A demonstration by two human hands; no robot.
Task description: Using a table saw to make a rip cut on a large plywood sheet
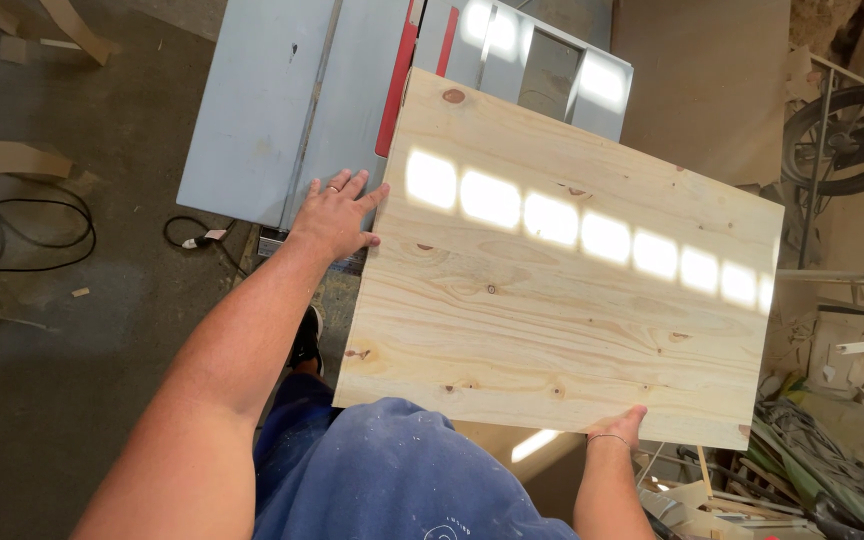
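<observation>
Head view: pine board (562, 260) held flat over grey saw surface (262, 110), filling centre to 3 o'clock. Left hand (337, 215) at 9 o'clock edge, fingers spread, clasping board. Right hand (622, 425) at 5 o'clock edge, curled under board. Black cable (22, 235) on floor at 9 o'clock.

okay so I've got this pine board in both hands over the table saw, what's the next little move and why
Probably lower the far end flat onto the saw table. The pine board is held tilted across the table's corner, your left hand gripping its left edge and your right hand its near edge, with much of it hanging past the table toward the clutter on the right.
</observation>
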